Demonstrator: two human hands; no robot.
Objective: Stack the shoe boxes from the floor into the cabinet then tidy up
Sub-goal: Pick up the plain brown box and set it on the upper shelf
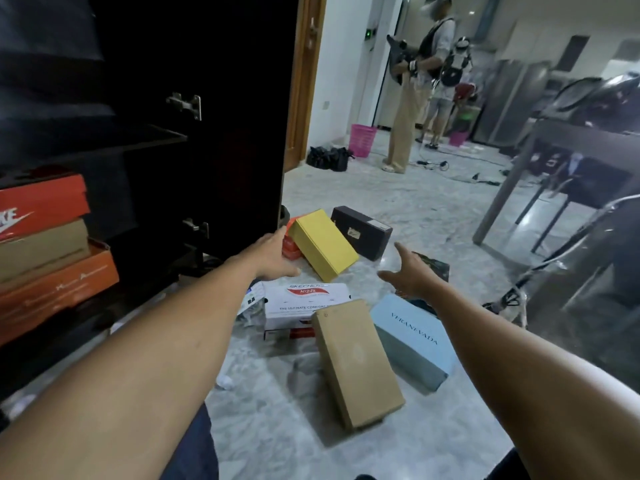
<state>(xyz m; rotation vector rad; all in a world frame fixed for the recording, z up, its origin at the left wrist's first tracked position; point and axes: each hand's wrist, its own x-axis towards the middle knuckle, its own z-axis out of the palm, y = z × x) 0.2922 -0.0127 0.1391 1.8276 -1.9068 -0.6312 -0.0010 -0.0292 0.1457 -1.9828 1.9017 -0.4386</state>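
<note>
pale marble floor (277, 427) beside the dark wooden cabinet (149, 138) is strewn with shoe boxes (356, 362); left hand (277, 252) and right hand (412, 268), both spread and holding nothing, flank the tilted yellow cardboard shoe box (322, 244) (probably to lift it from both sides).

White box (304, 306), centre: "Arch Fit", "THE ULTIMATE COMFORT". Blue box (412, 337), at its 4 o'clock: "VERANEVADA". Orange box (45, 206), 9 o'clock: "KE", swoosh.
</note>
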